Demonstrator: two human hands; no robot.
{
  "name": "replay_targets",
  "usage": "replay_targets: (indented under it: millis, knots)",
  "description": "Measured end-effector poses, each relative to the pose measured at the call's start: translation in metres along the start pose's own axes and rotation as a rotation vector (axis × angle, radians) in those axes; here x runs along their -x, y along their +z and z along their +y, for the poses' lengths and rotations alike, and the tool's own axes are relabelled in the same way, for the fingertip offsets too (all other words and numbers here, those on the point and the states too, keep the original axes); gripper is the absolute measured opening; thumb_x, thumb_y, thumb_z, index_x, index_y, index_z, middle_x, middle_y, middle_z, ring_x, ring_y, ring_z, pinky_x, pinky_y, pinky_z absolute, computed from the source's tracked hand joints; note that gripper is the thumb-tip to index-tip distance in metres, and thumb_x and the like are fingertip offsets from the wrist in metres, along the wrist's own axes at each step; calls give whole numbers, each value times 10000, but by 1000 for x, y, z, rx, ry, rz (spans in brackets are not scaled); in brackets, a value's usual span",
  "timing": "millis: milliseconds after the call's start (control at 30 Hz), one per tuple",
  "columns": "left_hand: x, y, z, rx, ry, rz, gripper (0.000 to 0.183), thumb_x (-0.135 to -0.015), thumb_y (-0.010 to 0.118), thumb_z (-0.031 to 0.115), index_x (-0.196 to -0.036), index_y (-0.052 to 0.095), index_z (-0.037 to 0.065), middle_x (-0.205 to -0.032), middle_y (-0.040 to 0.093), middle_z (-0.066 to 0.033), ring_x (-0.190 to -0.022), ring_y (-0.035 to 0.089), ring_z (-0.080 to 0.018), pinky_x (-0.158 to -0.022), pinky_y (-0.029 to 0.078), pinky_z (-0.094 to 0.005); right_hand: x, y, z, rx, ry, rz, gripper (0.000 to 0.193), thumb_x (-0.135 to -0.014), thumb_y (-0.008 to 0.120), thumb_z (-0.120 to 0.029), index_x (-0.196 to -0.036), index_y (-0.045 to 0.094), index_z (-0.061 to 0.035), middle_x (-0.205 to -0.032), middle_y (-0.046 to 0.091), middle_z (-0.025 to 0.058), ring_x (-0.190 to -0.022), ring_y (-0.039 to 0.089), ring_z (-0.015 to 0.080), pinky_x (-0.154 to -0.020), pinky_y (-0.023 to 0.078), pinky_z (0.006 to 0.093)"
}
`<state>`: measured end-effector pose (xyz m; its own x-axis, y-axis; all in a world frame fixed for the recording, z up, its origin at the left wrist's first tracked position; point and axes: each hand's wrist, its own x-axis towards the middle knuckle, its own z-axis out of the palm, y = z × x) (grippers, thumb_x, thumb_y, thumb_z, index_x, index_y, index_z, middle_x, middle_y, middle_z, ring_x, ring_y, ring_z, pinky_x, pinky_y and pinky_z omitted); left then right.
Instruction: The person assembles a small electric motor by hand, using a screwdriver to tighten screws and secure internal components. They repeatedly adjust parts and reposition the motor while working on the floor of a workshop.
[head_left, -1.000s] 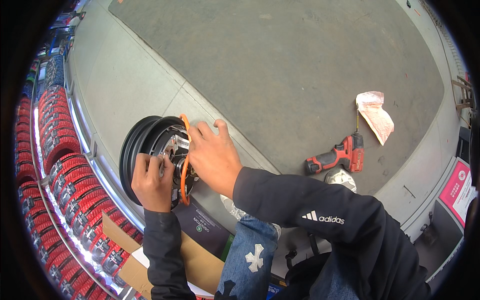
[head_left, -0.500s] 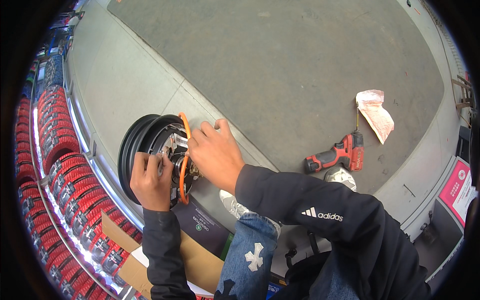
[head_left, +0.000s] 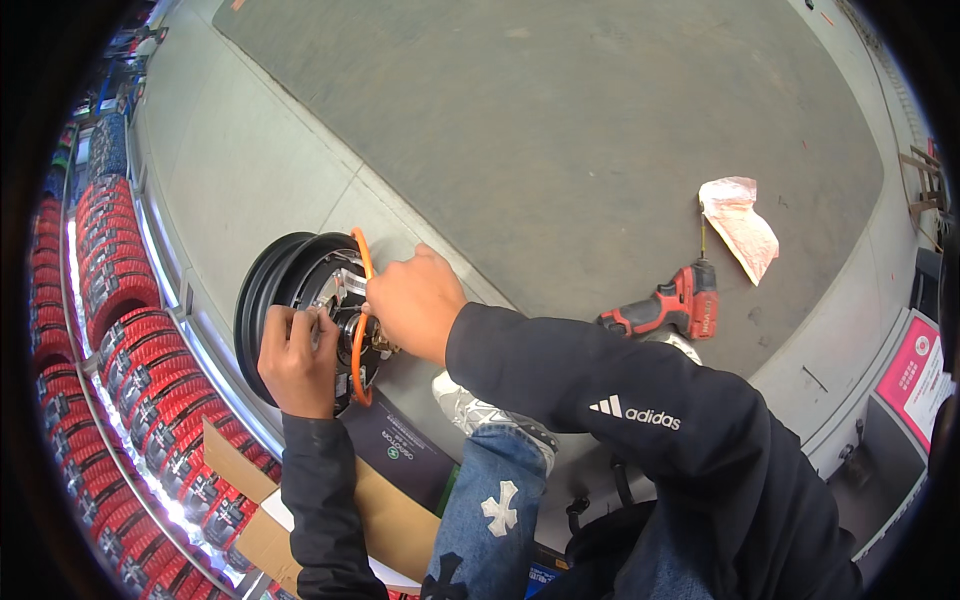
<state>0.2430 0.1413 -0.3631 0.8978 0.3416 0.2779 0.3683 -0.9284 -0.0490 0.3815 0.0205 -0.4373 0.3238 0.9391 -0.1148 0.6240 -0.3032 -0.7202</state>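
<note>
A black wheel rim with a hub motor (head_left: 283,285) stands upright on the pale floor at the left. A thick orange cable (head_left: 357,355) loops out in front of its hub. My left hand (head_left: 297,365) is at the near side of the hub, thumb and fingertips pinched together over a small part that I cannot make out. My right hand (head_left: 420,305) is closed at the other side, beside the orange cable. A thin metal piece shows near its fingertips, but what it grips is mostly hidden behind the fingers.
A red and black cordless drill (head_left: 668,305) with a long bit lies at the right, near a crumpled pinkish paper (head_left: 740,228). A dark box (head_left: 405,450) and an opened cardboard carton (head_left: 395,525) are by my left forearm. Racks of red-wrapped tyres (head_left: 115,255) line the left.
My right hand has drawn its raised fingers in and turned slightly, staying beside the orange cable. My left hand keeps its pinch at the hub. The view has shifted a little.
</note>
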Motion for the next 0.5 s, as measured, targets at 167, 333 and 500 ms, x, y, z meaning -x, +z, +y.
replay_targets:
  millis: [167,333,500]
  knots:
    - [3,3,0,-3,-23,-9,188,-842,867,2,-854,683,39,-871,613,-76,-743,655,-271,-635,534,-404,15,-23,35,-81,33,23,278,-1009,778,-348,-941,821,-82,-808,773,192,-851,789,423,-721,628,529]
    - [0,-13,2,-218,55,7,174,-813,894,72,-847,723,77,-936,668,-37,-977,649,-285,-771,532,-420,49,-26,139,197,170,208,126,-1000,711,-183,-1013,775,-75,-904,779,150,-902,749,396,-847,562,515]
    - [-5,-4,-9,-87,66,32,190,-798,905,32,-858,725,54,-1152,768,-72,-1209,677,-375,-970,572,-478,88,-1,182,461,-38,447,81,-859,747,-102,-923,698,-99,-1073,627,66,-1064,606,270,-926,471,452]
